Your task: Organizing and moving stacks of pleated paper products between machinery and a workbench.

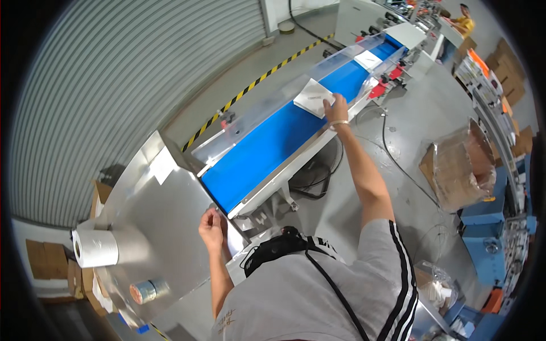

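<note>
White packet [310, 98] first, since that's what our right hand [335, 112] is on: bent fingers at its right-hand corner, though we can't tell if they're pinching it or just resting there. It's just left of those fingertips, over the blue belt [264, 150], and looks skewed to the belt's run. We'd say a light touch at the edge works best, nudging it square without creasing the corner, and watching that it doesn't snag on the clear guard [244, 132] across from the hand. Further up the belt beyond that hand there's another white packet [368, 60], so we'd leave a decent gap. Our left hand [212, 230] is loosely curled, nothing visible in it, near the belt's close end by the metal table [170, 221]; probably smart to mind the fingers around that edge. Well left of it stands a white roll [96, 248], with a tape roll [144, 291] nearer us.
</note>
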### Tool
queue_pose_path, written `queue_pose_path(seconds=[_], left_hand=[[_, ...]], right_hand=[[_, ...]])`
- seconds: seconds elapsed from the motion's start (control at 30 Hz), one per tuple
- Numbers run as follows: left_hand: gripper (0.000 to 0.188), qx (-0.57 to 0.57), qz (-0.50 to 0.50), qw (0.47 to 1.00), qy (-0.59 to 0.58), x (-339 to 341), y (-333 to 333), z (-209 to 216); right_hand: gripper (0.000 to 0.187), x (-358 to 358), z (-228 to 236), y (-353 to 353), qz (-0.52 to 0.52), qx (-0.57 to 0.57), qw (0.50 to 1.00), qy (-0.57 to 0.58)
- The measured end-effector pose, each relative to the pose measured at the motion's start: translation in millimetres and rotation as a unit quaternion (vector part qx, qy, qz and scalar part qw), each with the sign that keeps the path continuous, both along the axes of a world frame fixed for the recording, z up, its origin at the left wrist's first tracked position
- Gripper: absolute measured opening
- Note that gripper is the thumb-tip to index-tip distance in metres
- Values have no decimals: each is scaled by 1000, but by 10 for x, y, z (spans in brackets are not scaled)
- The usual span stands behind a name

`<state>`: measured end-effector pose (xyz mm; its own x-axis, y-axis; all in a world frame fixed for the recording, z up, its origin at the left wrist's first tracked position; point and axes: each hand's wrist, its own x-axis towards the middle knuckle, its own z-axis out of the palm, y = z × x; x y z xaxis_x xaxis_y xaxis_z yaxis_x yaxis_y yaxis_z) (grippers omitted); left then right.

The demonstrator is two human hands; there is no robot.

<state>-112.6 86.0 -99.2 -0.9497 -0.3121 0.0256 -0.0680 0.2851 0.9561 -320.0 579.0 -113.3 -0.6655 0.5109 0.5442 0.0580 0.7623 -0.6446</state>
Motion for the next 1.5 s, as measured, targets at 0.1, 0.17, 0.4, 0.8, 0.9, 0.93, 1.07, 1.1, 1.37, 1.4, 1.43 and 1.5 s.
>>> queue_pose_path(seconds=[0.1, 0.17, 0.4, 0.8, 0.9, 0.93, 1.07, 1.1, 1.37, 1.4, 1.43, 1.5], left_hand=[[14, 25, 1, 1000, 11, 21, -14, 41], [14, 72, 10, 997, -1, 70, -72, -49], [15, -215, 9, 976, 31, 426, -93, 101], [11, -277, -17, 957, 89, 392, 28, 152], [10, -233, -30, 966, 103, 448, -55, 127], [9, -221, -40, 970, 96, 451, -84, 130], [6, -165, -59, 978, 109, 423, -99, 66], [6, -182, -66, 973, 123, 410, -78, 97], [6, -181, -134, 943, 247, 184, -132, -117], [6, -170, -142, 945, 241, 164, -104, -119], [6, -158, -153, 947, 236, 156, -77, -113], [7, -170, -160, 951, 201, 200, -57, -28]], right_hand=[[27, 190, 240, -304, 100, -18, 980, -173], [27, 221, 315, -494, 157, 50, 973, -163], [58, -747, 36, 68, 29, 96, 931, -350], [29, 180, -132, -164, 117, 70, 990, 24], [29, 1189, -242, -638, -1, 40, 998, 53], [27, 1550, -376, -722, 1, 11, 1000, 14], [49, 3161, -2099, -1086, 82, -166, 800, -570], [48, 3507, -2466, -1294, 148, -154, 727, -653], [35, 4578, -3002, -2727, 293, -34, 671, -681], [36, 4621, -3133, -2817, 204, -99, 715, -661], [37, 4710, -3243, -2930, 110, -164, 750, -632], [36, 4744, -2863, -3121, 56, -332, 756, -561]])
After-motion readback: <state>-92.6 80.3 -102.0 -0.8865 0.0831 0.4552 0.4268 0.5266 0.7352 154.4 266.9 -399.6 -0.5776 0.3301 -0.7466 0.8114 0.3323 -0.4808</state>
